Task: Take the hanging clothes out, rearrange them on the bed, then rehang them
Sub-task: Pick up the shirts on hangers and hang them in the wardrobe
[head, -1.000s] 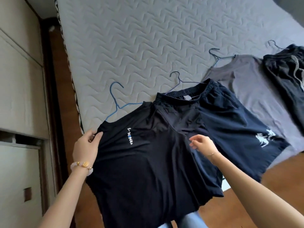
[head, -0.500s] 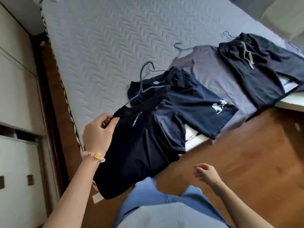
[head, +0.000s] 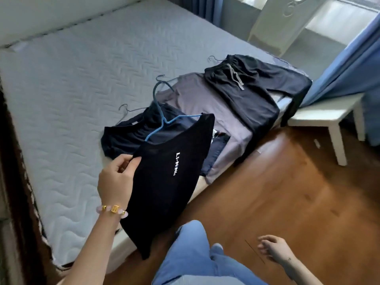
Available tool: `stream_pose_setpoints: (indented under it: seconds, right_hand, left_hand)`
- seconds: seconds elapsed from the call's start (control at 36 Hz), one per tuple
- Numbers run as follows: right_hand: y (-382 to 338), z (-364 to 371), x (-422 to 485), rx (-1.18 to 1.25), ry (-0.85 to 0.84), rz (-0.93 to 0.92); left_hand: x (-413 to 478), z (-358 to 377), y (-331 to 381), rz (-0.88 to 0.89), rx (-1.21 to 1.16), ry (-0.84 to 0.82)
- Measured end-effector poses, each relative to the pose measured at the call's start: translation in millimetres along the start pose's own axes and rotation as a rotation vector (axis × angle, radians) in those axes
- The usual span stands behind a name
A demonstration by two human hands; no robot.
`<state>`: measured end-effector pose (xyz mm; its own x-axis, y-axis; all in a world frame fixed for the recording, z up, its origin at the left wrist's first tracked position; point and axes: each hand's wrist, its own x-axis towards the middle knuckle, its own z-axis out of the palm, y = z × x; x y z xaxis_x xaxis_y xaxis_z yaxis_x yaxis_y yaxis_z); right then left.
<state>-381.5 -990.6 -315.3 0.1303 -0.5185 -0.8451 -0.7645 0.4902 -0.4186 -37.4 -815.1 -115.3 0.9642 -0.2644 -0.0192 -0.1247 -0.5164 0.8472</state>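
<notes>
While a second ago both hands worked on the black shirt (head: pixel 164 192) as it lay spread over the near edge of the bed (head: pixel 82 79), only the left hand (head: pixel 116 177) has it now. The shirt has come up off the bed to hang in the air just beyond that edge, its hem dangling toward the floor beside the bed. Its blue hanger (head: pixel 162 120) sits in the neck, hook pointing up and back over the bed. To my reading the smoothing of this piece is finished and it is on its way to be rehung, while the navy shorts (head: pixel 127 136), the grey shirt (head: pixel 205 108) and the dark trousers (head: pixel 246 89) lie in a row along the bed's near edge, each on its own hanger. The left arm reaches forward from below, a beaded bracelet (head: pixel 113 208) on the wrist, back of the hand to the camera. Its grip is a pinch, thumb and fingertips closed on the shirt's shoulder, though whether the hanger's end lies inside that pinch I cannot tell. The right hand (head: pixel 273 248) has let go and dropped low, well away from the bed, fingers loosely curled and holding nothing
</notes>
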Motion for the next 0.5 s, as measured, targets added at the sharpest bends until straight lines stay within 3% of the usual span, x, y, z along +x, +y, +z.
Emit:
stream_pose_setpoints:
  seconds: [0.31, 0.5]
  right_hand:
    - [-169.4, -37.9, 70.9, 0.078, -0.062, -0.264]
    - [-282.0, -59.0, 137.6, 0.059, -0.171, -0.317]
  left_hand:
    - [33.3, 88.4, 56.9, -0.014, 0.009, 0.022]
    - [98.3, 149.8, 97.7, -0.019, 0.058, 0.114]
